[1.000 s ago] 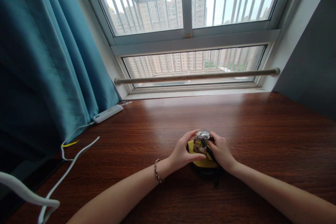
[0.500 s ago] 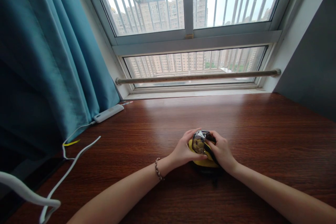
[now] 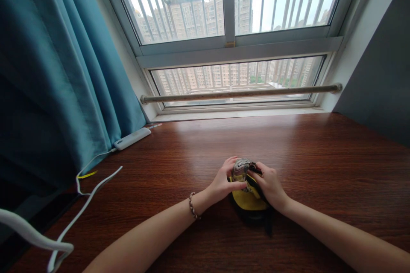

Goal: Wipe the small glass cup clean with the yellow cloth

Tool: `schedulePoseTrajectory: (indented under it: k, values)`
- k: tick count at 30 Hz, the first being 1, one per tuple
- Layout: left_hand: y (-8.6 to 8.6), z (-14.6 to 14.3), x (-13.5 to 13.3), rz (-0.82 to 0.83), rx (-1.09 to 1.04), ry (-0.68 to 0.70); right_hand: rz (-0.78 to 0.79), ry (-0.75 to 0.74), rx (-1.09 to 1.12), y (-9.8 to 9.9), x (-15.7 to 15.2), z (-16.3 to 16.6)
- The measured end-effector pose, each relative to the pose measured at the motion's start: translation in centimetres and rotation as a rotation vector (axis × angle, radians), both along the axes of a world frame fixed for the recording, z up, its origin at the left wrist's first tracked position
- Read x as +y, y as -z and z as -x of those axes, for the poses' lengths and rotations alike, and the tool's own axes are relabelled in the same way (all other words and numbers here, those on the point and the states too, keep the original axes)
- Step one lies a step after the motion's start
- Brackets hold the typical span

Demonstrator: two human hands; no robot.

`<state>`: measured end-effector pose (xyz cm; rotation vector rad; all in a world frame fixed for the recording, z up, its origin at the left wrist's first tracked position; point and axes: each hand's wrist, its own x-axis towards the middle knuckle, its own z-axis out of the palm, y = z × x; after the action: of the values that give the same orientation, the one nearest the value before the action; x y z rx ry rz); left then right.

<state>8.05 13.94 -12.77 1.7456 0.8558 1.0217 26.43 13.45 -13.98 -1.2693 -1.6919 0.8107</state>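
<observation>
A small yellow and black pouch [image 3: 247, 201] lies on the dark wooden table [image 3: 320, 166] in front of me. My left hand [image 3: 221, 182] and my right hand [image 3: 270, 184] both pinch a crinkled clear plastic packet [image 3: 239, 169] at the pouch's top opening. The packet is partly inside the pouch, and what it contains is hard to make out. A beaded bracelet [image 3: 192, 207] sits on my left wrist.
A white power strip [image 3: 132, 138] lies at the table's far left by the teal curtain [image 3: 54, 72], with white cables [image 3: 92, 179] trailing toward the near left edge. A barred window [image 3: 230, 30] with a metal rail [image 3: 240, 92] runs along the back.
The clear packet has been pushed lower into the pouch and shifted slightly left. Both hands stayed on it and the pouch's yellow side shows more.
</observation>
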Motion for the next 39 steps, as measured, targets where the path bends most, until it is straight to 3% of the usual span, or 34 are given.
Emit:
schedulePoseTrajectory:
  k: [4,10,15,22,26,34,39]
  values:
    - [-0.1,0.1,0.0,0.044,-0.017,0.009,-0.017,-0.017,0.113,-0.1,-0.4,0.2]
    - [0.8,0.0,0.2,0.12,-0.046,-0.044,-0.025,-0.017,0.081,0.4,0.0,0.2]
    - [0.9,0.0,0.3,-0.04,0.067,-0.005,-0.024,0.005,0.003,0.8,0.3,0.1]
    - [-0.3,-0.9,-0.7,-0.219,0.113,0.025,0.01,0.07,0.036,0.6,0.4,-0.1]
    - [0.1,-1.0,-1.2,-0.204,0.025,-0.025,0.041,0.081,0.06,0.5,0.6,-0.1]
    - [1.0,-1.0,-1.1,-0.046,-0.324,0.127,0.049,0.11,0.096,0.5,0.5,-0.2]
    - [0.4,-0.9,-1.0,-0.065,-0.265,0.11,0.039,0.029,0.142,0.4,0.4,-0.1]
